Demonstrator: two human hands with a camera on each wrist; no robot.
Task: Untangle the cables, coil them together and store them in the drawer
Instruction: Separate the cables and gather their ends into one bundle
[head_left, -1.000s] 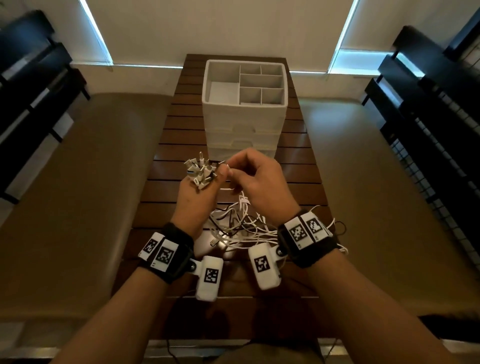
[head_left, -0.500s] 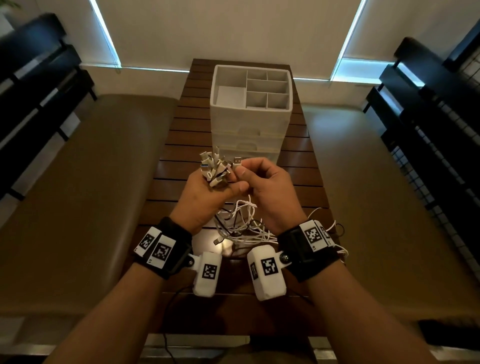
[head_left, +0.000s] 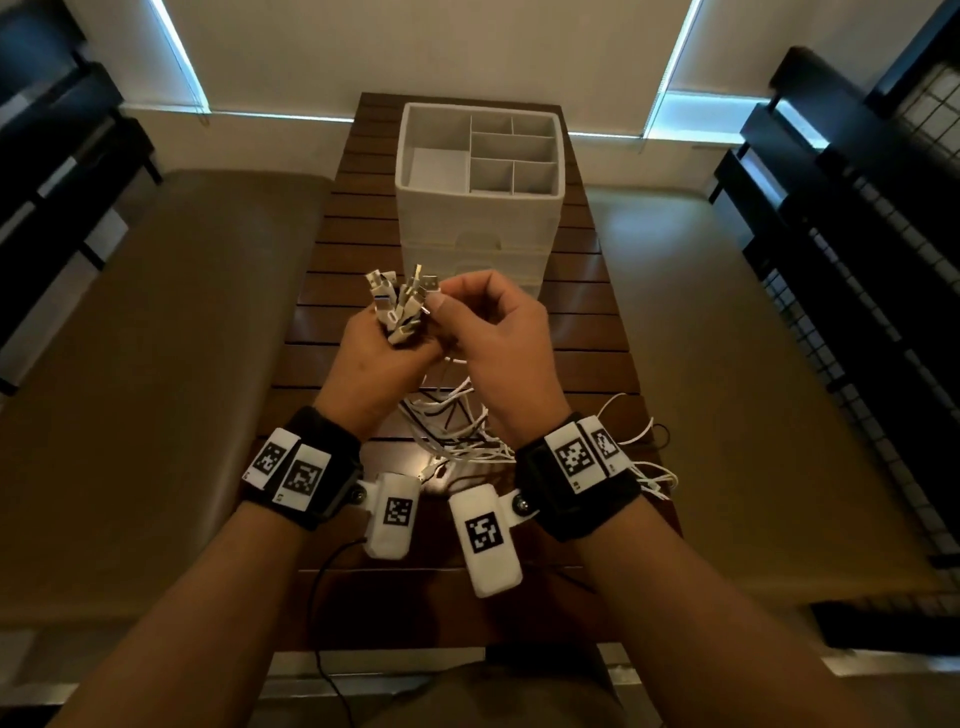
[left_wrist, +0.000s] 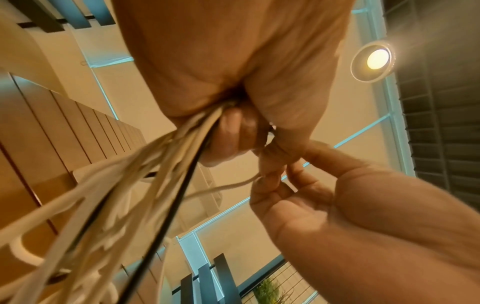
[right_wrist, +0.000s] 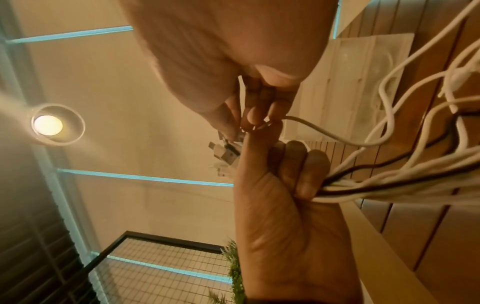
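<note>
Both forearms reach forward side by side above the wooden bench (head_left: 582, 322), hands raised and meeting in front of the white drawer unit (head_left: 478, 228). The left hand (head_left: 374, 364) is fisted round a bundle of cables (head_left: 452, 421), plug ends (head_left: 400, 301) sticking up above the fist and the cords trailing down onto the bench. The right hand (head_left: 498, 338), fingers curled, pinches one white cable (right_wrist: 324, 133) just beside those plugs

Left hand (head_left: 371, 358) grips bundle of cables (head_left: 452, 421), plug ends (head_left: 400, 301) fanned above fist. Right hand (head_left: 493, 332) pinches one plug at the bundle. Loose cable lies on slatted tabletop (head_left: 332, 260). White drawer organizer (head_left: 480, 208) stands behind.
</note>
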